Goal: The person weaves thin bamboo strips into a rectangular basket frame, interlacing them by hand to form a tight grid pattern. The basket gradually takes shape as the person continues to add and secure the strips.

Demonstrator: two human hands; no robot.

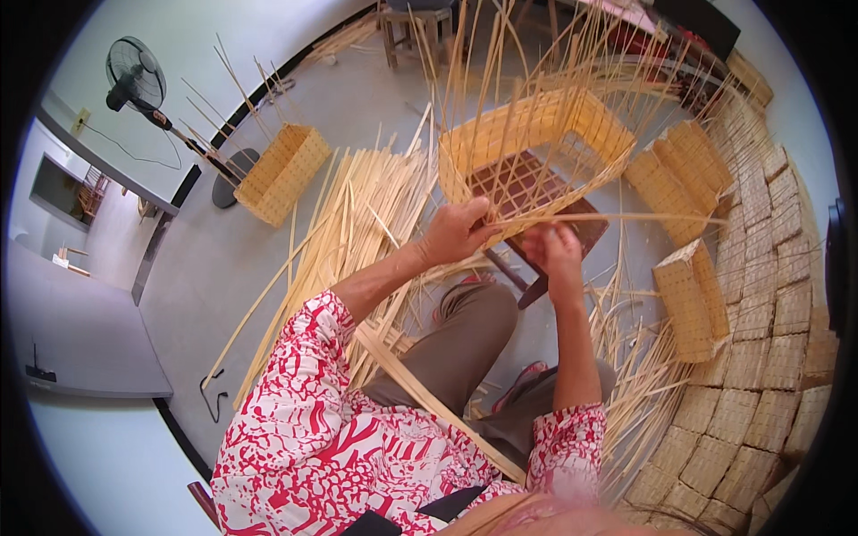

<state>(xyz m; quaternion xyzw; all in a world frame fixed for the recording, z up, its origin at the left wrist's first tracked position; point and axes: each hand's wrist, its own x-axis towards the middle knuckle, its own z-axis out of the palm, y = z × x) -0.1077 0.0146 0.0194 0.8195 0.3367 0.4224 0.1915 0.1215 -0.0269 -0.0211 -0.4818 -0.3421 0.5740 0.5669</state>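
A partly woven bamboo basket (534,121) with tall loose stakes rises in front of me, over a dark reddish-brown stool (585,234). Its open lattice base shows the stool through the gaps. My left hand (453,230) is closed on the near left edge of the basket. Along the near edge runs a long pale bamboo strip (657,217), its free end reaching far to the right. My right hand (556,253) has its fingers pinched together at this strip, just below the basket's near edge; the fingertips are partly hidden.
Bamboo strips (366,201) lie heaped at left; more strips (639,380) litter the floor at right. A woven box (284,174) stands near a floor fan (136,73). Two woven boxes (684,179) sit at right, before stacked woven pieces (746,384). A wooden strip crosses my lap.
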